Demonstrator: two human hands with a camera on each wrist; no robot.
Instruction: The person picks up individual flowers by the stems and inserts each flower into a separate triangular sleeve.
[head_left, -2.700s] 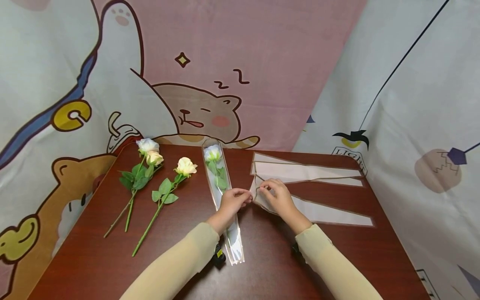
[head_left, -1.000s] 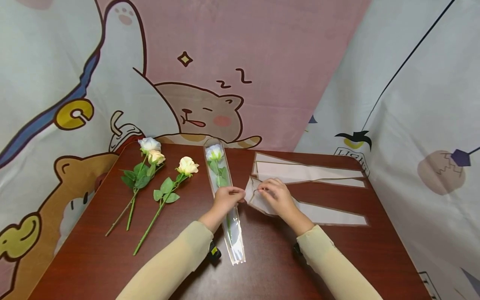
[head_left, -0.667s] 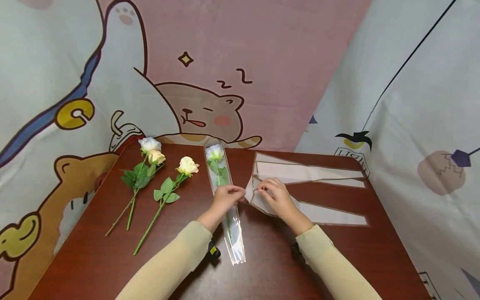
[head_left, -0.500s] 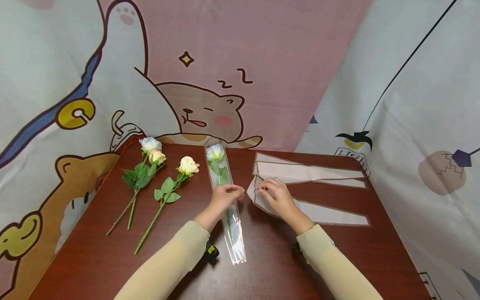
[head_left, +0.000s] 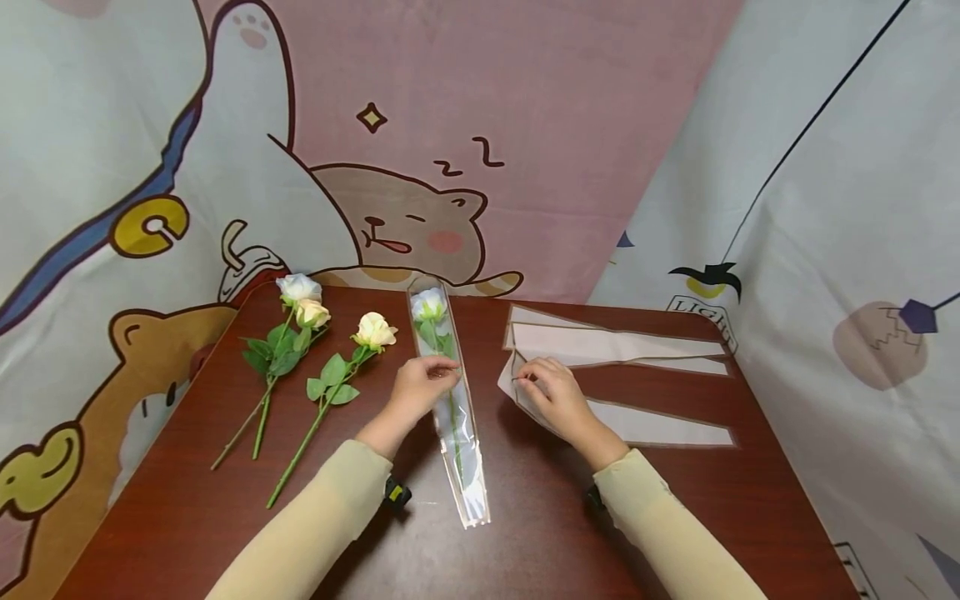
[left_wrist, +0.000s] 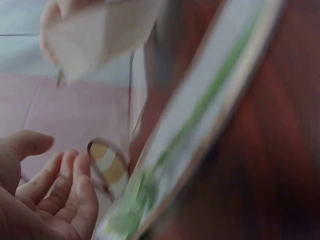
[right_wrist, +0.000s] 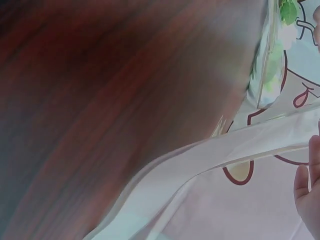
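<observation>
My right hand (head_left: 557,398) pinches the wide end of a flat, pale flower sleeve (head_left: 660,423) with a brown border. This end is lifted off the table, while the narrow end points right. My left hand (head_left: 422,385) hovers over a clear-fronted sleeve (head_left: 467,467) that has a pale blue-white rose (head_left: 429,306) inside. In the left wrist view, the thumb and loosely bent fingers of the left hand (left_wrist: 60,195) stand apart with nothing between them. Only part of the right hand (right_wrist: 309,192) shows at the edge of the right wrist view, beside the lifted sleeve (right_wrist: 170,175).
More pale sleeves (head_left: 615,343) lie overlapped at the back right of the brown table (head_left: 540,525). To the left lie a cream rose (head_left: 373,332), a peach rose (head_left: 312,314) and another blue-white rose (head_left: 298,288). A printed cloth (head_left: 570,125) hangs behind.
My left hand has let go of the sleeve's raised end and moved left, over the sleeve with the rose. The right hand keeps its pinch in nearly the same place.
</observation>
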